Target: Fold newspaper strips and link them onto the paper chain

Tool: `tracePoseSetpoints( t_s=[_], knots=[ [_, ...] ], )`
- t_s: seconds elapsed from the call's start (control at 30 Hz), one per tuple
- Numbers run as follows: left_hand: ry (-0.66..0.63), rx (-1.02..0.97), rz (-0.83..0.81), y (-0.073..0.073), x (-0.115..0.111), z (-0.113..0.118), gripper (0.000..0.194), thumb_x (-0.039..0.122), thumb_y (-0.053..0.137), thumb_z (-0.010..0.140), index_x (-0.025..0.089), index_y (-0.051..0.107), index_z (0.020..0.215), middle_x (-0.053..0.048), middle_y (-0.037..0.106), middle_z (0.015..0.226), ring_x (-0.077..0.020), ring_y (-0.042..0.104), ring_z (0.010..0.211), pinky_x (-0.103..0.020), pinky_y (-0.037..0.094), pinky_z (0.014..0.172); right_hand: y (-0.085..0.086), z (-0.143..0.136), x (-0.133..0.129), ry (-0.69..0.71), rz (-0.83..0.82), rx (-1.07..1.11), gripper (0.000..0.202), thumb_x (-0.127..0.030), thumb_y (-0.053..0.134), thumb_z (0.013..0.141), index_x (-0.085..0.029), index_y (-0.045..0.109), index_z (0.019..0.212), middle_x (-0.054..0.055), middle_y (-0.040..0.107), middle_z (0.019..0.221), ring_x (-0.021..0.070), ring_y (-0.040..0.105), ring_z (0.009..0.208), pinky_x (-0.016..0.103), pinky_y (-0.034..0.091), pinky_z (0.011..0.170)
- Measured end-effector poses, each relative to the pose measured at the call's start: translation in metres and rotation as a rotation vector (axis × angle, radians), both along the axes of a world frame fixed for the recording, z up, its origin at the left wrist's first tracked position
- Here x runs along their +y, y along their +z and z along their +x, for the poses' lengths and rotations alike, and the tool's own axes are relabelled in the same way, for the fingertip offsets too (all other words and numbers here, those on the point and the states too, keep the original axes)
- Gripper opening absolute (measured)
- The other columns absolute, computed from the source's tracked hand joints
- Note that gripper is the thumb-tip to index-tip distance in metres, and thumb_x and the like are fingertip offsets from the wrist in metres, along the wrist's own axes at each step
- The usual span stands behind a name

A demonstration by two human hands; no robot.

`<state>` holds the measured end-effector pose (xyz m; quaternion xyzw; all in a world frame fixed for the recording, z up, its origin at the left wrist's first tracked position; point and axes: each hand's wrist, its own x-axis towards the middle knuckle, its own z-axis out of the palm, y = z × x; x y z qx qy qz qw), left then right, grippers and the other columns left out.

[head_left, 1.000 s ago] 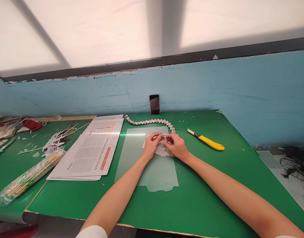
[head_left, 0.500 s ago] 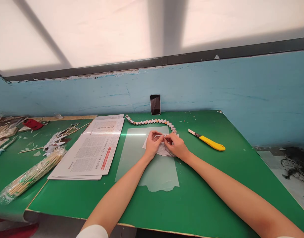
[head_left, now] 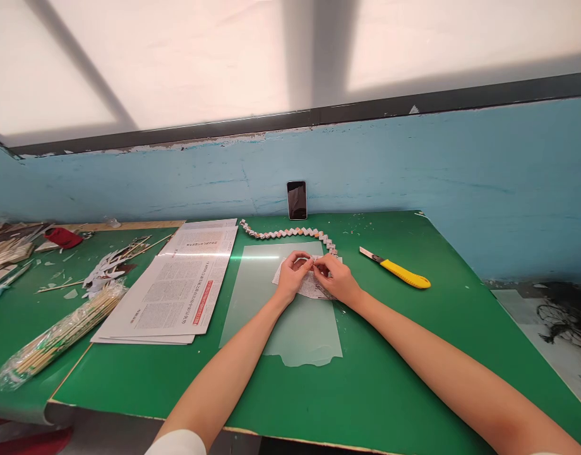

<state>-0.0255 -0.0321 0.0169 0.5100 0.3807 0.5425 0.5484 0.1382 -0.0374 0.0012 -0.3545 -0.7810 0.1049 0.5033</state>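
My left hand (head_left: pixel 293 276) and my right hand (head_left: pixel 336 277) meet over the middle of the green table, fingertips almost touching. Both are closed in a pinch on a small piece of paper (head_left: pixel 312 260), mostly covered by the fingers. Under them lie cut pieces of newspaper (head_left: pixel 313 288), partly hidden by the hands, on a translucent sheet (head_left: pixel 257 303) with a ragged near edge. A zigzag chain of folded paper (head_left: pixel 285 233) curves from the back left to just behind my right hand; whether it joins the held piece is hidden.
A yellow utility knife (head_left: pixel 404 273), blade out, lies to the right. Stacked newspaper sheets (head_left: pixel 177 284) are on the left, beside a plastic-wrapped bundle of sticks (head_left: pixel 63 332). A phone (head_left: pixel 297 200) leans against the blue wall. Scraps and a red object (head_left: pixel 63 237) lie far left.
Only slight finger movement shows around the small piece of paper. The hands stay in the same place, and everything else lies as before.
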Motion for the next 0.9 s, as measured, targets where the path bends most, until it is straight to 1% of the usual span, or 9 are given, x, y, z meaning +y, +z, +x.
tracePoseSetpoints(
  t_s=[0.17, 0.3, 0.47, 0.67, 0.9],
  knots=[
    [0.013, 0.008, -0.008, -0.0014, 0.0013, -0.0003, 0.037, 0.046, 0.08, 0.078, 0.019, 0.065, 0.099, -0.006, 0.067, 0.104, -0.0182, 0.066, 0.091, -0.032, 0.053, 0.084, 0.001, -0.0002, -0.0008, 0.001, -0.019, 0.002, 0.008, -0.021, 0.055, 0.101, -0.022, 0.063, 0.101, 0.004, 0.063, 0.084, 0.016, 0.056, 0.065, 0.03, 0.049, 0.062],
    [-0.002, 0.016, 0.001, -0.0016, 0.0016, -0.0003, 0.036, 0.047, 0.079, 0.079, 0.019, 0.066, 0.096, -0.006, 0.068, 0.099, -0.0184, 0.066, 0.089, -0.033, 0.053, 0.085, 0.0015, -0.0005, -0.0012, -0.005, -0.017, 0.007, 0.008, -0.021, 0.055, 0.101, -0.022, 0.063, 0.1, 0.004, 0.063, 0.083, 0.0159, 0.056, 0.065, 0.03, 0.049, 0.063],
    [-0.006, 0.017, 0.002, -0.0012, 0.0011, -0.0011, 0.035, 0.046, 0.078, 0.08, 0.019, 0.065, 0.097, -0.006, 0.067, 0.101, -0.0185, 0.066, 0.091, -0.032, 0.053, 0.085, 0.0007, -0.0007, -0.0007, -0.004, -0.015, 0.013, 0.007, -0.021, 0.055, 0.1, -0.022, 0.063, 0.101, 0.004, 0.063, 0.084, 0.0159, 0.056, 0.065, 0.03, 0.049, 0.063],
    [-0.011, 0.015, -0.024, -0.0013, 0.0025, -0.0009, 0.034, 0.046, 0.079, 0.078, 0.019, 0.063, 0.092, -0.004, 0.065, 0.097, -0.0165, 0.063, 0.088, -0.031, 0.051, 0.085, 0.0005, 0.0001, -0.0005, -0.011, -0.009, 0.013, 0.007, -0.02, 0.056, 0.099, -0.023, 0.063, 0.101, 0.004, 0.064, 0.085, 0.016, 0.056, 0.064, 0.03, 0.049, 0.063],
    [-0.026, 0.021, -0.017, 0.0011, 0.001, -0.0006, 0.03, 0.045, 0.076, 0.081, 0.02, 0.061, 0.089, -0.002, 0.062, 0.094, -0.0142, 0.06, 0.085, -0.027, 0.049, 0.082, 0.0002, 0.0004, -0.0005, 0.003, -0.016, 0.013, 0.008, -0.021, 0.056, 0.1, -0.023, 0.063, 0.101, 0.003, 0.063, 0.084, 0.0162, 0.055, 0.064, 0.03, 0.049, 0.063]
  ],
)
